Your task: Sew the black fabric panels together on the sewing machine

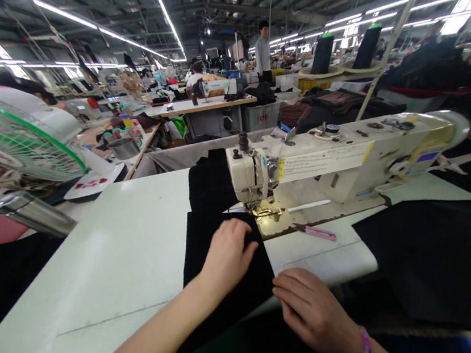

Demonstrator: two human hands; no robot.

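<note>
A sewing machine (323, 160) stands on the pale table, its needle area lit. Black fabric (209, 242) lies left of the needle and hangs toward the front edge. My left hand (230, 251) rests on this fabric near the presser foot, fingers bent, thumb and fingertips apart, holding nothing. At the fabric's right edge, by the table's front, my right hand (309, 305) has its fingers pressed together on the cloth, with a beaded bracelet on the wrist. Pink thread snips (317, 232) lie right of the needle plate.
A green-rimmed fan (19, 134) and a steel flask (31, 213) are at the left. More black fabric (443, 260) covers the table's right side. Thread cones (323, 54) stand behind the machine. A person (263, 53) stands farther back.
</note>
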